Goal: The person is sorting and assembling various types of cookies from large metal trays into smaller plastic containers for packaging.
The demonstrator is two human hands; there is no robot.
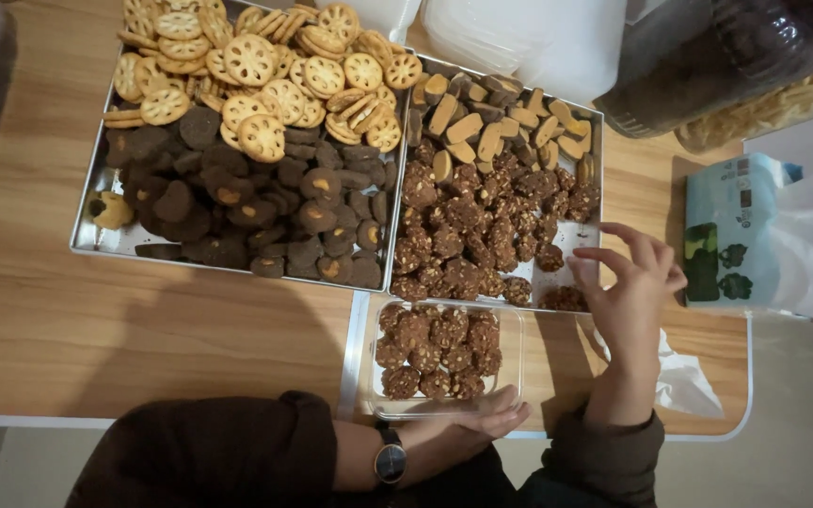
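A clear plastic box [514, 362] near the table's front edge holds several round brown nutty cookies. My left hand [482, 421] rests against the box's near rim, a dark watch on the wrist. My right hand [628, 287] hovers at the near right corner of the right metal tray [576, 240], fingers spread and curled, nothing visibly held. That tray holds many of the same brown cookies [468, 240] plus tan wedge-shaped biscuits [491, 122] at its far end. One brown cookie [565, 299] lies beside my right fingertips.
A left metal tray [96, 240] carries pale lotus-shaped biscuits [256, 61] and dark chocolate cookies [237, 202]. A teal tissue pack [736, 235], white containers [519, 33] and a dark jar [708, 56] stand at the right and back. A white tissue [684, 381] lies by my right wrist.
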